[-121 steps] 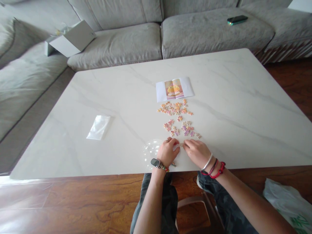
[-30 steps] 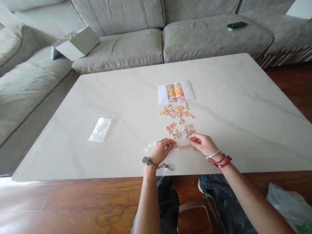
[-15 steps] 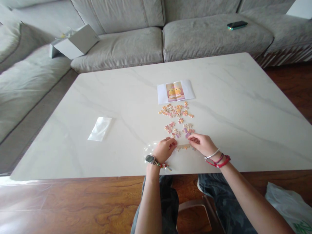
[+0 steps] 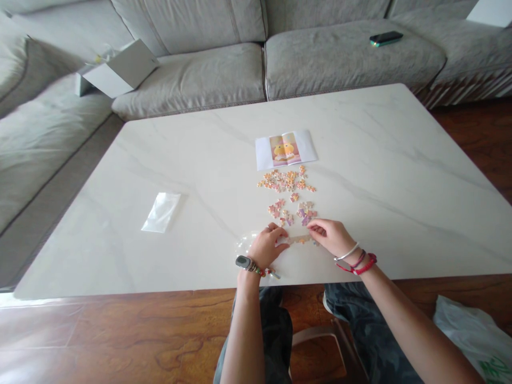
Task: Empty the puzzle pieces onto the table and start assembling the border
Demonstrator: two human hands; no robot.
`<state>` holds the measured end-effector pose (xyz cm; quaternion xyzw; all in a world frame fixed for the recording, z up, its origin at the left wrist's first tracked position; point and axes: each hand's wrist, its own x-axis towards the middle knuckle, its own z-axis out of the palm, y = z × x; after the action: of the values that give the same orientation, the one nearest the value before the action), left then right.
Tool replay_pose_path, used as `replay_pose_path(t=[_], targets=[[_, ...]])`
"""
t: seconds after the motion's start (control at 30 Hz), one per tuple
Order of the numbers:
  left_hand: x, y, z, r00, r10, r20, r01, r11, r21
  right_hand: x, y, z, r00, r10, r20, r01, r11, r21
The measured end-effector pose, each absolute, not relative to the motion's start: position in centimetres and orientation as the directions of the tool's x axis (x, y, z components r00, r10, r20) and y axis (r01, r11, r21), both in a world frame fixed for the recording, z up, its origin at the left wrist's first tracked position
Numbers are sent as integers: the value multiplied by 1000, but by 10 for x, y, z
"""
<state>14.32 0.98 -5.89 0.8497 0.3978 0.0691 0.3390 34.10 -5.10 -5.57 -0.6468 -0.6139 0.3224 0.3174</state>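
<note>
A short strip of joined jigsaw puzzle pieces (image 4: 301, 239) lies near the front of the table between my hands. At its left end, my left hand (image 4: 269, 247) curls round with thumb and forefinger on it. My right hand (image 4: 331, 238) has its fingers pinched together at the right end, partly covering it; whether a separate piece is between the fingertips is hidden. Just beyond are small groups of loose pieces: purple ones (image 4: 306, 214) by my right fingertips and pink ones (image 4: 276, 208) farther left. A bigger pile of orange and pink pieces (image 4: 284, 181) lies behind them.
A folded picture sheet (image 4: 308, 146) with yellow figures lies behind the pile. Under my left hand is a clear plastic sheet or bag (image 4: 245, 244). Another clear bag (image 4: 161, 212) lies left on the marble-patterned table (image 4: 200, 160). A phone (image 4: 386, 38) and white box (image 4: 122, 69) rest on the sofa.
My left thumb and forefinger have parted slightly at the strip's left end. My right hand stays almost where it was. The whole view has shifted a little.
</note>
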Motion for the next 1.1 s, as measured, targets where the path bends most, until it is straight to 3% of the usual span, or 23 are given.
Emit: replay_pose_path(t=[0.37,0.6,0.8,1.0,1.1], targets=[[144,9,-56,681,714,-162,636,-469,613,339,-53,-56,-35,999,22,669,40,-742],[141,9,-54,639,755,-146,657,-437,615,354,-51,-55,46,997,63,708,12,-706],[134,19,-49,396,915,-84,744,-265,614,374,-47,-59,178,972,151,792,-51,-609],[139,32,-57,260,965,-29,833,-210,511,380,-36,-66,210,958,198,825,-65,-561],[141,37,-60,200,979,-33,836,-153,527,379,-27,-67,206,953,220,826,-49,-561]])
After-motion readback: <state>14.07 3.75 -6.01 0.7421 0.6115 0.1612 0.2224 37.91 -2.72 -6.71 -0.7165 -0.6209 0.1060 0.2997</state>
